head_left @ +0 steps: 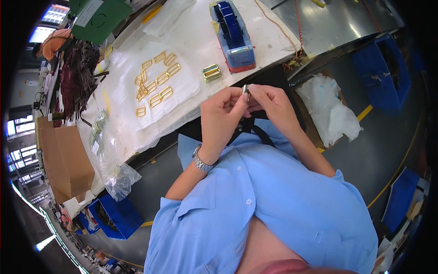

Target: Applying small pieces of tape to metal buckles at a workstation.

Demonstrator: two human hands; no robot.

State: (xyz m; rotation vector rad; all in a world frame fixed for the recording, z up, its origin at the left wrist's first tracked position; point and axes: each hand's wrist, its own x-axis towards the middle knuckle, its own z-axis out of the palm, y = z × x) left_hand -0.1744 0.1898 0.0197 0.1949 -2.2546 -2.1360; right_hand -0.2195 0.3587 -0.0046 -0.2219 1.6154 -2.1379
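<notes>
The left hand (221, 114) and right hand (276, 107) meet in front of the chest, just off the near edge of the table (264, 41), each drawn to a close pinch with the other fingers curled; between their tips is a small metal piece (245, 89), shiny and partly covered, so its full shape cannot be told. For such fine handling, it seems best to let the left pinch bear the piece firmly by its rim while the right fingertips do any turning or pressing, lightly, since polished metal can slip or mark. Shifting both hands toward eleven o'clock, over the table, would likely be wise, as a slip here could send it past the edge. With the hands as the clock's centre, what looks like a small buckle stack (211, 73) sits near at ten, the loose gold buckles (162, 78) lie farther off around nine on a pale sheet (182, 93), and the blue tape dispenser (240, 57) stands at twelve, a corner the knuckles should clear.
</notes>
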